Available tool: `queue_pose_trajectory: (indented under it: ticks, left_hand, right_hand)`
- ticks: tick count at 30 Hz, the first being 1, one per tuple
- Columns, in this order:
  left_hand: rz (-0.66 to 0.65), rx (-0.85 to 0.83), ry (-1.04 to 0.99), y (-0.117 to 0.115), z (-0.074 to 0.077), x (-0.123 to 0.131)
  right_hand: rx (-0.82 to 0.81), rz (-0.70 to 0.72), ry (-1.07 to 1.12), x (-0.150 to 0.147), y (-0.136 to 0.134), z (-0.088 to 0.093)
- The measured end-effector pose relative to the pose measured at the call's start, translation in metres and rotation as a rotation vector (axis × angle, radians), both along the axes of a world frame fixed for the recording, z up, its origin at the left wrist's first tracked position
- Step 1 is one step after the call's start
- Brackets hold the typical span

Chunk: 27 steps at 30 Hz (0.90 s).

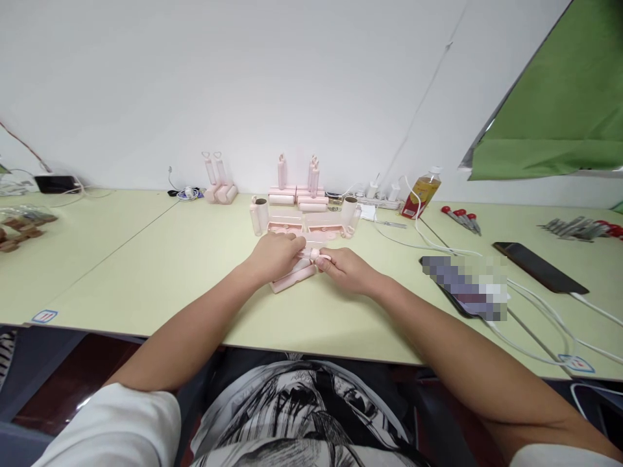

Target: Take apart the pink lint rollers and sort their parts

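Between my hands is a small pale pink part with a handle (316,254), above a pink roller (294,279) lying on the table. My left hand (278,257) is closed around the left end of this part, its fingers partly hidden. My right hand (346,268) pinches the handle at the right end. Just behind my hands are pink open cases (327,229) side by side. A roller with a brown core stands at the left (261,216) and another at the right (349,215) of the cases.
More pink rollers (311,194) stand near the wall, with two others (221,188) farther left. A drink bottle (422,192), a power strip (382,200), phones (540,267) with white cables and red-tipped tools (462,219) lie to the right. Brown pieces (22,228) sit far left.
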State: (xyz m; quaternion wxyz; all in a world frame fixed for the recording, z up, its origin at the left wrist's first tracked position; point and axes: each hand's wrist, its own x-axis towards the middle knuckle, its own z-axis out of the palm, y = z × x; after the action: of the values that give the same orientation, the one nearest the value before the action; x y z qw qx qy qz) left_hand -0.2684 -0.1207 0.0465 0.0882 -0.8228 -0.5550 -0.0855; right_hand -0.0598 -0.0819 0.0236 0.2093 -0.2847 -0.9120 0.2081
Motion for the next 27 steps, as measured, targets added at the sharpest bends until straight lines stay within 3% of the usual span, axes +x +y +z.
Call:
queue_pose_trajectory:
  ticks: [7, 27]
  left_hand:
    - [0.013, 0.025, -0.007, -0.003, -0.001, 0.003]
    - [-0.011, 0.182, -0.003, -0.013, -0.009, 0.016]
  right_hand:
    - [0.033, -0.083, -0.044, -0.003, -0.006, 0.002]
    - [-0.023, 0.132, 0.016, 0.003, -0.002, 0.002]
